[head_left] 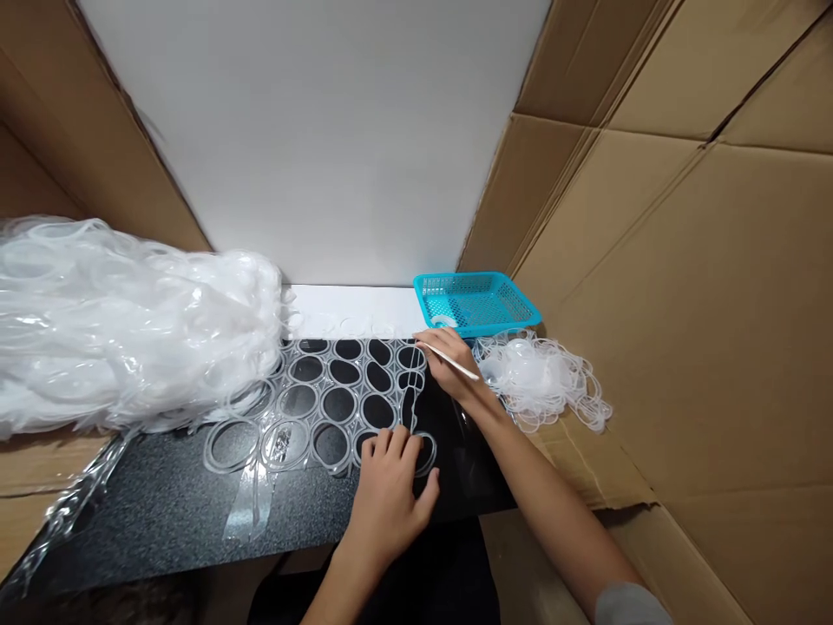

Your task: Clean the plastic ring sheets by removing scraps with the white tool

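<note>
A sheet of clear plastic rings (338, 404) lies on the black speckled tabletop, the rings joined in rows. My left hand (390, 486) rests palm down on the sheet's near right part, its fingers spread over the rings and its thumb out to the side. At the sheet's far right corner, my right hand (450, 360) is closed around a slim white pen-like tool (461, 363). The tool's back end sticks out past the hand toward the lower right; its working tip is too small to make out. Thin strips hang along the sheet's right edge between the hands.
A big pile of clear ring sheets (143, 325) stands at the left. A blue basket (527, 314) with a white ring-shaped piece in it sits behind my right hand. Tangled plastic trimmings (543, 378) lie right of it. Cardboard walls (703, 347) enclose both sides.
</note>
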A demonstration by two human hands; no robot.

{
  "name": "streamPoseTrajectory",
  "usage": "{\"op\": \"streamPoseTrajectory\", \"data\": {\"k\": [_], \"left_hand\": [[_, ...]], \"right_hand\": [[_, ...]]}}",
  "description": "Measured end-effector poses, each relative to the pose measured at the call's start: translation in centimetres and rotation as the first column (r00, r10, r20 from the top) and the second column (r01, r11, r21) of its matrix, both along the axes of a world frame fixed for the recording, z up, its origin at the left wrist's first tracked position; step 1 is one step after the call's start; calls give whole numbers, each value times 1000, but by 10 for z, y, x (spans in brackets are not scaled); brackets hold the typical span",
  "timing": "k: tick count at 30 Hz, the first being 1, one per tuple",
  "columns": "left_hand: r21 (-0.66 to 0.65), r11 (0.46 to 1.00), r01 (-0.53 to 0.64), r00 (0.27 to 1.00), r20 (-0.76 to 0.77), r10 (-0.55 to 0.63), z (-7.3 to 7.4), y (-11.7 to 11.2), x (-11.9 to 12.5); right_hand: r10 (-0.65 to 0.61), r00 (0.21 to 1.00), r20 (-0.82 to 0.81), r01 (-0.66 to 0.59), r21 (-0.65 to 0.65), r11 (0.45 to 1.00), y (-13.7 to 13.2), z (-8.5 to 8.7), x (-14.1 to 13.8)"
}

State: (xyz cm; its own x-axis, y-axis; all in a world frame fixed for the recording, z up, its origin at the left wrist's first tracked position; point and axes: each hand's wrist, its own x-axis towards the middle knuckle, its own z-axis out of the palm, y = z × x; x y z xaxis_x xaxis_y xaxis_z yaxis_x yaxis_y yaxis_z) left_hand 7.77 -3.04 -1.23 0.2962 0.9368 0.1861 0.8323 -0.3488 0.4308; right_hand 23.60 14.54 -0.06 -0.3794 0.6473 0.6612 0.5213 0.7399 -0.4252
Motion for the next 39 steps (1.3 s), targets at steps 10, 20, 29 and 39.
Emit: {"op": "streamPoseTrajectory", "data": {"k": [10,20,29,39], "left_hand": [[35,995,-89,992,95,85,3,-5,-8],[112,993,47,995,-98,-36,-17,6,-6],[88,995,51,995,-85,-44,-12,9,-6],[49,999,15,991,-132,-9,-11,13,0]], "right_hand": [[167,986,19,-152,-330,932,-23,16,11],[119,969,-216,-223,-565,794,-57,-27,13],[156,982,-106,-186,-407,894,-57,-31,12],[254,966,46,-231,-284,931,-62,-25,16]]}}
